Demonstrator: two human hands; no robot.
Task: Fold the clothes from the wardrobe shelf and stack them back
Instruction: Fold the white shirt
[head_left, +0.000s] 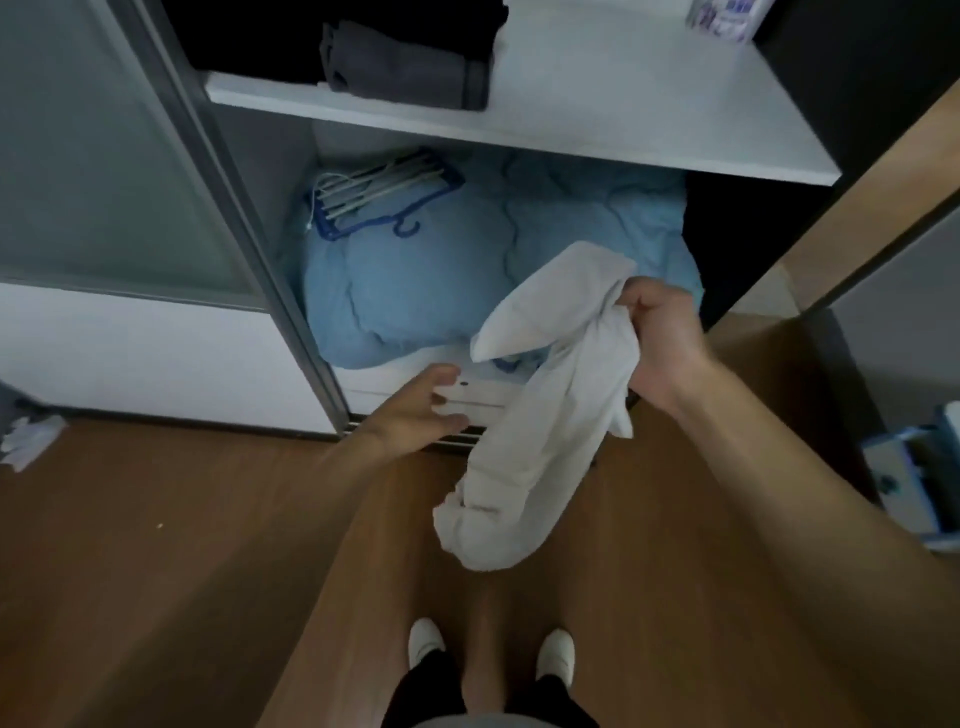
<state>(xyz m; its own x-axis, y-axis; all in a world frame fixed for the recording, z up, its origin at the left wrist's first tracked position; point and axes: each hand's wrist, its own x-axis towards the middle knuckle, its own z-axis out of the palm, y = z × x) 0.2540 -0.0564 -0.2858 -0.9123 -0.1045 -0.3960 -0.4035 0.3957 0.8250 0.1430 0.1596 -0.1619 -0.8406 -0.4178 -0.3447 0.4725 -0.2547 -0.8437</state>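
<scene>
Before the open wardrobe (597, 104), a crumpled white garment (540, 400) is clutched in the right grip (662, 338), hanging over the floor (182, 545); the empty, spread left grip (415, 410) should be brought to a hem so the cloth can be shaken flat.

**A Wardrobe in a Home**

This is a room in a home, seen in front of an open wardrobe. The wardrobe has a sliding door (104, 182) with a frosted panel and a white shelf (597, 119). Folded dark clothes (405, 73) lie on the shelf. Under it a light blue quilt (415, 280) is packed in, and a bundle of clothes hangers (363, 195) rests on top of the quilt. The floor (156, 545) looks like brown wood, and the person stands on it in white footwear (426, 639).
</scene>
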